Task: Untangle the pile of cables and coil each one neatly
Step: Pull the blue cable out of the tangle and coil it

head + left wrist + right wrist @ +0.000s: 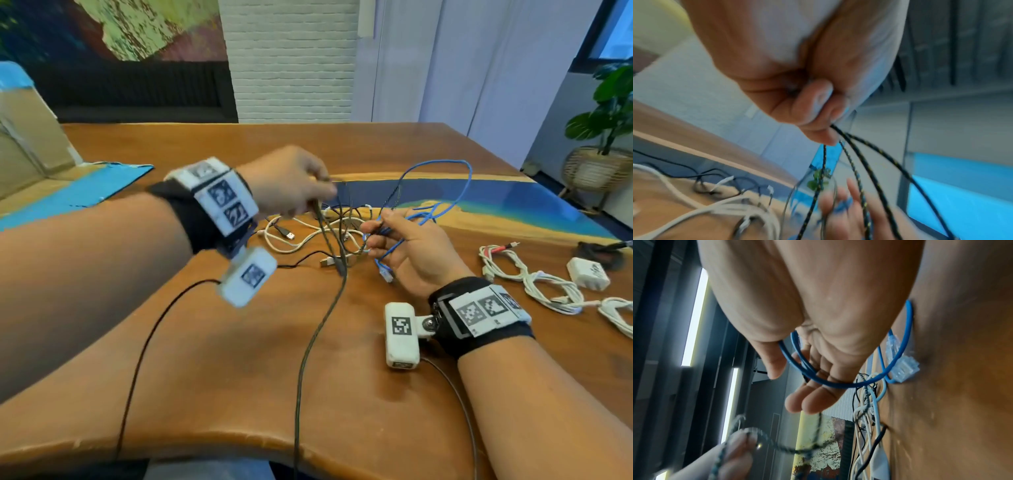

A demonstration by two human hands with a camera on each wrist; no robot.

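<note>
My left hand (pixel 322 195) is raised over the pile and pinches several strands of a black braided cable (pixel 305 342), which hangs down and runs off the table's front edge. The left wrist view shows that left hand (pixel 826 123) with the braided cable (pixel 865 162) fanning out below the fingertips. My right hand (pixel 376 224) lies palm up beside the pile and holds loops of a blue network cable (pixel 470 178), whose clear plug (pixel 385 274) dangles near the palm. In the right wrist view the blue cable (pixel 838 386) crosses my loosely curled fingers (pixel 812 404). Tangled white and black cables (pixel 308 236) lie between the hands.
Bundled white cables (pixel 548 287) and a white charger (pixel 587 274) lie on the wooden table (pixel 222 377) at the right. A cardboard box (pixel 30 137) and a blue sheet (pixel 78 192) sit far left. A thin black wrist-camera wire (pixel 144 342) crosses the front.
</note>
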